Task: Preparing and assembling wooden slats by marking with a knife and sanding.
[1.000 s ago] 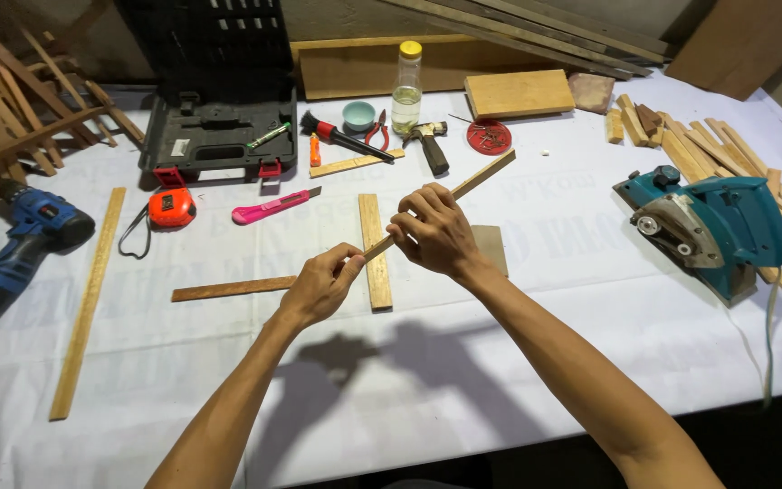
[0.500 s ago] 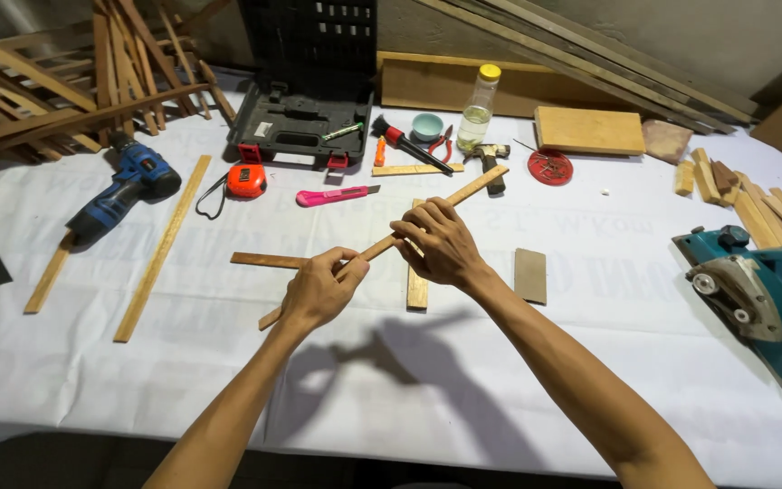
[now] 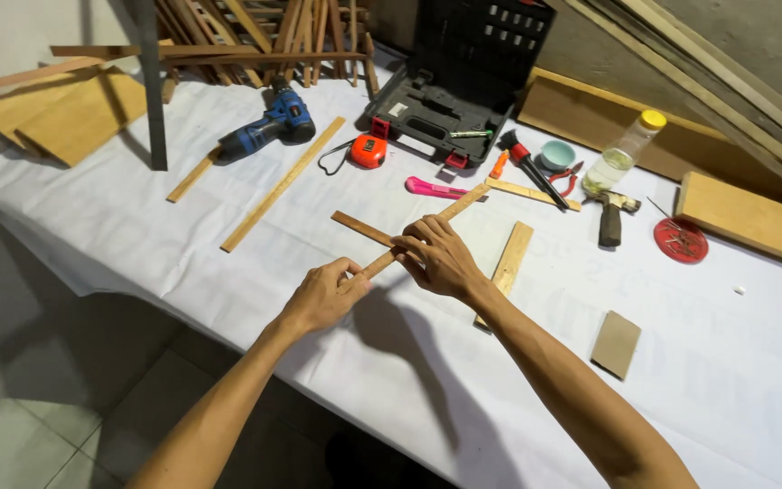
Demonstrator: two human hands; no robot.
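Both hands clamped on thin wooden strip [image 3: 427,226], held slantwise above white-covered surface [image 3: 726,362]. Left hand [image 3: 323,294] pinches near end; right hand [image 3: 436,258] grips middle; far end points toward pink utility knife [image 3: 434,188]. Second strip [image 3: 362,228] lies under it, crossing. Step in hand: handling and positioning strip, seemingly. Next move calls for steady two-handed grip and level strip.

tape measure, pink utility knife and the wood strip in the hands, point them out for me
tape measure [image 3: 368,150], head view, on the middle of its orange case
pink utility knife [image 3: 433,188], head view, on the middle of its handle
wood strip [image 3: 463,201], head view, on its far end beyond the right hand [image 3: 441,260]
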